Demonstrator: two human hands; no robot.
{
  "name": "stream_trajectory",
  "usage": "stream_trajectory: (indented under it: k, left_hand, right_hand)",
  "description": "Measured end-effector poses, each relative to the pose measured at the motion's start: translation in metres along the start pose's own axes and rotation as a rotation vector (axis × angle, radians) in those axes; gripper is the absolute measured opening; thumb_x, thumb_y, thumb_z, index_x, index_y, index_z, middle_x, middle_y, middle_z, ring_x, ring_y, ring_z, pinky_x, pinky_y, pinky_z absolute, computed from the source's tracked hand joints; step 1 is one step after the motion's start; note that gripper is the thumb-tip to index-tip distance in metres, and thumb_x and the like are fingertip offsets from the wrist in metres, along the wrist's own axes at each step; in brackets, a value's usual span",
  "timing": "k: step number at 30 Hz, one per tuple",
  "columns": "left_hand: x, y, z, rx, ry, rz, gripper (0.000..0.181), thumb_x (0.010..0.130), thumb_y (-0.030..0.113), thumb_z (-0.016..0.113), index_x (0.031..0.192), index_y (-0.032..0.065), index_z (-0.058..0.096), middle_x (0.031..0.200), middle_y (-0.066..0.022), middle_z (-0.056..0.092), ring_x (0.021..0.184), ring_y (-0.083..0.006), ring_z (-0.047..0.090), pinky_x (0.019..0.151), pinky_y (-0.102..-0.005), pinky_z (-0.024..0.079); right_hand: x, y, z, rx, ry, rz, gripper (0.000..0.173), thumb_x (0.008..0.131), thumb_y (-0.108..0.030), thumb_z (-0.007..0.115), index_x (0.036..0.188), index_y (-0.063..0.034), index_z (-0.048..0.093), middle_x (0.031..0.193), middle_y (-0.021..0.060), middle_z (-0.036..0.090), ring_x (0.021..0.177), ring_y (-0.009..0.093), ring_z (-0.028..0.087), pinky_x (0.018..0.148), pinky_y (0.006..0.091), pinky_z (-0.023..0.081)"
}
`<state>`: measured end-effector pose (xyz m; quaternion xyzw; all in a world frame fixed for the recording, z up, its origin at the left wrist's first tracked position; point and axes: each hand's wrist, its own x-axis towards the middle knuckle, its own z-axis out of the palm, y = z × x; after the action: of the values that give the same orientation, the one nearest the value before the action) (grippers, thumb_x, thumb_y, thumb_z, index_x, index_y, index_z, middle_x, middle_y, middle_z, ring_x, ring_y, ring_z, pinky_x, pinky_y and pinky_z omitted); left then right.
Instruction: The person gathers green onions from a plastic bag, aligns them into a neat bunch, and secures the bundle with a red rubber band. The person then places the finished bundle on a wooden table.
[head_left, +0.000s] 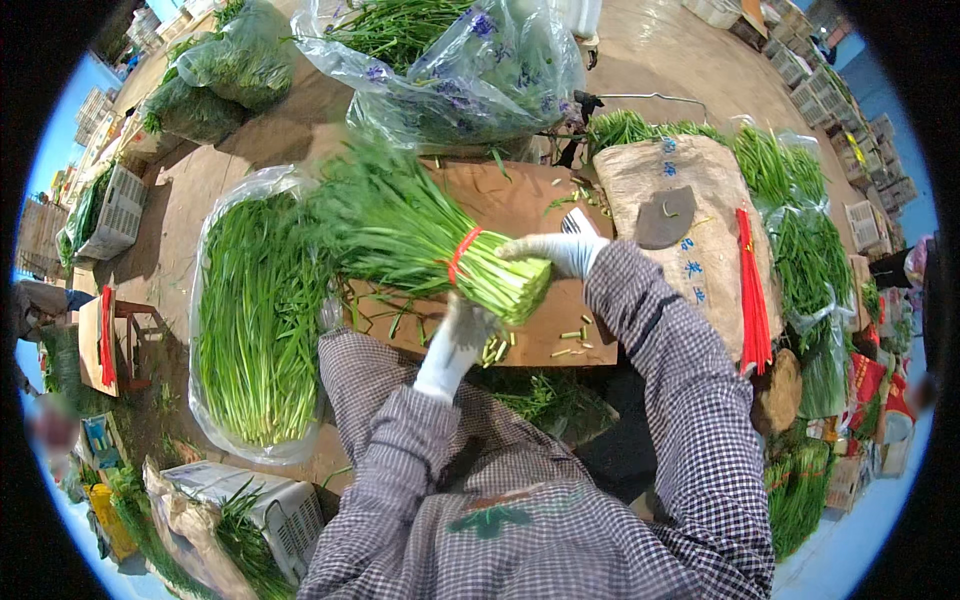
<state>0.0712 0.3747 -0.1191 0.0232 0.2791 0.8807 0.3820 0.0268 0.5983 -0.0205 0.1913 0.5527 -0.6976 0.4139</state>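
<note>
A thick bundle of long-leaved greens (405, 232) with pale cut stems is bound by a red tie (463, 251). It is tilted above a brown board (540, 345), stem ends toward the lower right and leaves blurred at the upper left. My left hand (466, 326), in a white glove with a soiled palm, supports it from beneath near the tie. My right hand (559, 251), also gloved, grips the stem end from the far side. Small cut stem pieces (574, 335) and leaf scraps lie on the board.
Left of the board, loose greens (255, 322) fill a clear plastic bag (196, 375). On the right, red ties (750, 300) and a dark flat half-round piece (666, 217) lie on a sack-covered surface (630, 172). A large plastic bag of greens (465, 97) stands ahead; a white crate (289, 517) is lower left.
</note>
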Motion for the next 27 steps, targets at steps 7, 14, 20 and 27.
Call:
stream_trajectory:
  k: [7, 14, 20, 27]
  left_hand:
    - [0.026, 0.008, 0.002, -0.220, 0.175, 0.240, 0.080, 0.086, 0.068, 0.052, 0.136, 0.0061, 0.047, 0.132, -0.0111, 0.054, 0.116, -0.0278, 0.056, 0.097, -0.0454, 0.049]
    - [0.009, 0.002, -0.002, -0.201, 0.153, 0.127, 0.073, 0.088, 0.062, 0.056, 0.134, 0.0058, 0.049, 0.127, -0.0107, 0.058, 0.112, -0.0280, 0.058, 0.097, -0.0439, 0.048]
    - [-0.013, 0.004, 0.009, -0.176, 0.132, 0.112, 0.081, 0.089, 0.067, 0.050, 0.138, 0.0036, 0.043, 0.135, -0.0169, 0.051, 0.119, -0.0319, 0.053, 0.102, -0.0470, 0.045]
    - [-0.008, 0.026, 0.027, -0.181, 0.080, 0.228, 0.081, 0.091, 0.072, 0.035, 0.140, 0.0075, 0.044, 0.137, -0.0127, 0.051, 0.122, -0.0300, 0.051, 0.102, -0.0469, 0.045]
  right_hand:
    - [-0.049, 0.122, 0.082, 0.114, 0.326, -0.288, 0.023, 0.089, -0.021, 0.068, 0.098, 0.0006, 0.064, 0.069, 0.0064, 0.063, 0.053, 0.010, 0.056, 0.045, 0.0227, 0.041]
    - [-0.056, 0.135, 0.161, -1.205, 0.998, -1.036, 0.050, 0.084, -0.006, 0.067, 0.131, -0.0155, 0.056, 0.074, 0.0082, 0.067, 0.058, 0.023, 0.063, 0.051, 0.0330, 0.049]
    - [-0.048, 0.152, 0.172, -0.530, 0.591, -0.975, 0.011, 0.089, -0.007, 0.059, 0.084, -0.0028, 0.069, 0.067, 0.0121, 0.066, 0.058, 0.020, 0.064, 0.053, 0.0334, 0.050]
    - [-0.102, 0.151, 0.197, -1.113, 0.681, -0.941, 0.029, 0.081, -0.007, 0.070, 0.109, -0.0026, 0.065, 0.094, 0.0183, 0.065, 0.085, 0.031, 0.064, 0.075, 0.0391, 0.053]
